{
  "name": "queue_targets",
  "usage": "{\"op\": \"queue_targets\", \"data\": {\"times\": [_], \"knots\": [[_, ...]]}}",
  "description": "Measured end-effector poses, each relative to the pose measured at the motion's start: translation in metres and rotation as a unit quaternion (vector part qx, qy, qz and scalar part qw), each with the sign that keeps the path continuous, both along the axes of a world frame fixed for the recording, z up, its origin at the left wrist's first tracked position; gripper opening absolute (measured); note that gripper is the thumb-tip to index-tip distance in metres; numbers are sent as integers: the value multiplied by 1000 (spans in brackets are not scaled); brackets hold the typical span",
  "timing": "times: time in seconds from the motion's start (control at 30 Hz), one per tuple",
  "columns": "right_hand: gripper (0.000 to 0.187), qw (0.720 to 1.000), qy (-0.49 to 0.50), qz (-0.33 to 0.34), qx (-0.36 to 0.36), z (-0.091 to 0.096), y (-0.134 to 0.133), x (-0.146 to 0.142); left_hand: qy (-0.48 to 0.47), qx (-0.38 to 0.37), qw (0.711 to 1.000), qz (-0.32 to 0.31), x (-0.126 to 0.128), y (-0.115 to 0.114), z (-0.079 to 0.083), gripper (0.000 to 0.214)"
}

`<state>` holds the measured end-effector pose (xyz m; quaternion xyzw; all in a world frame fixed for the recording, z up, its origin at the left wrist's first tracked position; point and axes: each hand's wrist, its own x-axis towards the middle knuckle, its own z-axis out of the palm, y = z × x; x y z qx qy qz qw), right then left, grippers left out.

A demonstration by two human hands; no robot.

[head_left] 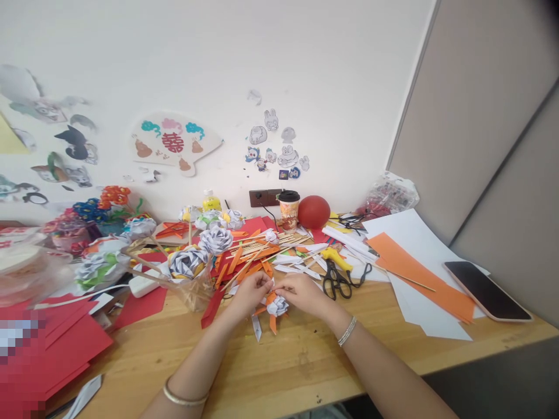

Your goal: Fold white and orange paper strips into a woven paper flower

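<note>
A small paper flower (278, 306), white with orange strips under it, sits low over the table between my hands. My left hand (252, 291) is closed in a pinch at its upper left edge. From the other side my right hand (302, 292) pinches at the flower's top, its fingertips close to the left ones. The exact spot they grip is partly hidden by the fingers. Orange (273, 323) and white (256, 328) pointed strips stick out below the flower. Just right of my right hand lie black-handled scissors (336, 284).
A plastic cup (192, 295) with paper roses stands left of my hands. Wooden sticks (262, 249) and folded strips lie behind them. A yellow glue gun (336, 258), lidded drink cup (289, 210), red balloon (314, 212), orange paper (419, 278) and phone (487, 290) are rightward. Red sheets (74, 343) lie left.
</note>
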<state>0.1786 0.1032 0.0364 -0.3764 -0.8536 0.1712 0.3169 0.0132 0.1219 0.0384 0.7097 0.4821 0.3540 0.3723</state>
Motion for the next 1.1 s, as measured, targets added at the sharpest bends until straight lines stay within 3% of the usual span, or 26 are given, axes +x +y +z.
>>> {"op": "queue_targets", "data": {"times": [0.23, 0.5, 0.77, 0.97, 1.1], "knots": [[18, 1000, -21, 0, 23, 4, -4, 2, 17, 7, 1000, -1, 1, -4, 4, 18], [21, 999, 0, -16, -37, 4, -6, 0, 55, 39, 998, -21, 1, -3, -2, 16], [15, 1000, -8, -22, 3, 9, -8, -3, 61, 44, 997, -1, 3, -4, 0, 17], [18, 999, 16, -33, -36, 9, -11, -5, 59, 70, 996, 11, 2, -3, -2, 17], [22, 1000, -5, -22, -12, 10, -12, -5, 54, 56, 997, 18, 3, -4, 0, 18]]}}
